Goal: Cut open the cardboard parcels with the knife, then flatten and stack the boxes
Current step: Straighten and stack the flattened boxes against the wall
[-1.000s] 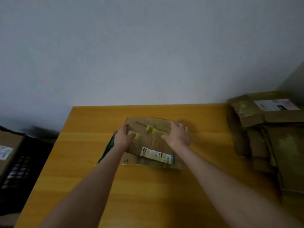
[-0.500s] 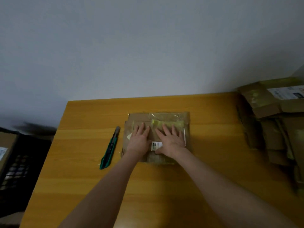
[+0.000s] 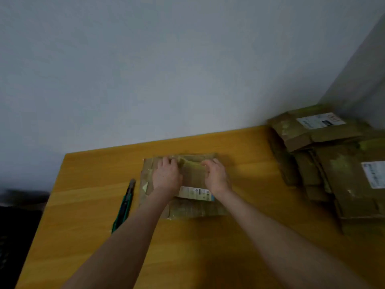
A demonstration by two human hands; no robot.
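fingers (image 3: 166, 161) curled, left hand (image 3: 166, 176) and right hand (image 3: 217, 178) gripping flattened box (image 3: 193, 209) beneath

A flattened box (image 3: 193, 209) lies mid-desk (image 3: 250, 147), toward the far edge. A knife (image 3: 125, 205) lies on the desk just left of it, not touching. The left hand (image 3: 166, 176) and right hand (image 3: 216, 176) sit side by side on the box's far half, the right one's fingers curled into it. A stack of flattened boxes (image 3: 333, 163) fills the desk's right end, by the wall (image 3: 187, 69) corner.
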